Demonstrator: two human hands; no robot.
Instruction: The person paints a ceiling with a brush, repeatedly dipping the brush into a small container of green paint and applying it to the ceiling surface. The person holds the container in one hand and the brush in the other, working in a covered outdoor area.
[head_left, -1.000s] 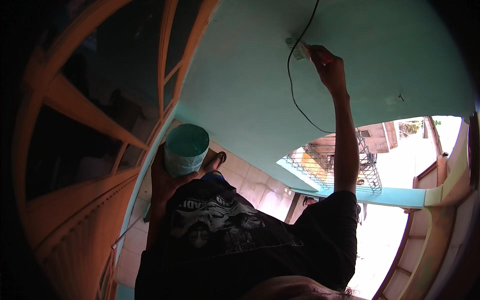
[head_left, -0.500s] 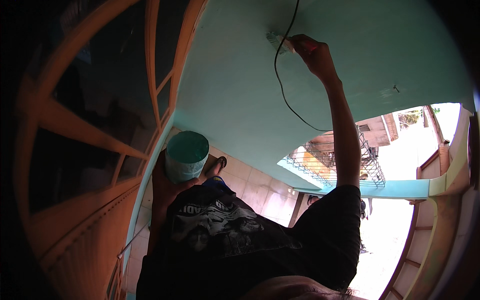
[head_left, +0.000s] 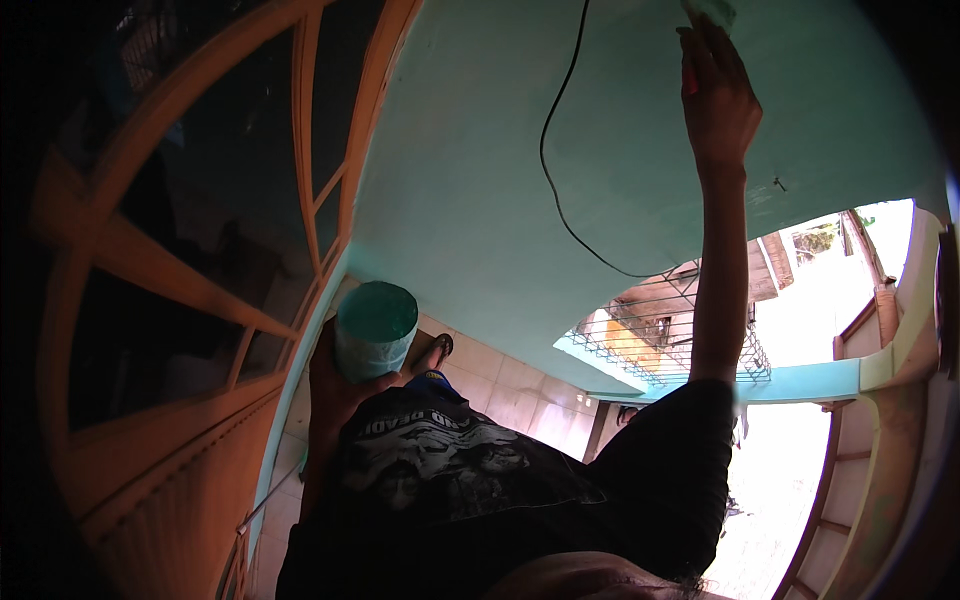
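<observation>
My left hand (head_left: pixel 350 392) is wrapped round a pale container (head_left: pixel 368 352) of teal paint, held upright near my waist. With my right arm stretched up, my right hand (head_left: pixel 722 115) grips a paintbrush whose red handle (head_left: pixel 690 78) shows beside the fingers. The brush's head is at the top edge of the picture, against the teal wall (head_left: pixel 470 190), and partly hidden. A lighter wet-looking patch lies around it.
A dark cable (head_left: pixel 545 150) hangs along the wall, left of my raised arm. A nail (head_left: pixel 780 184) sticks out to the right. An orange-framed window (head_left: pixel 130 225) stands at the left. A wire grille (head_left: pixel 650 335) covers an opening; pale tiles (head_left: pixel 480 370) cover the floor.
My right hand has moved right and upward along the wall with the paintbrush, away from the cable. The paint container stays in my left hand, slightly lower in the picture.
</observation>
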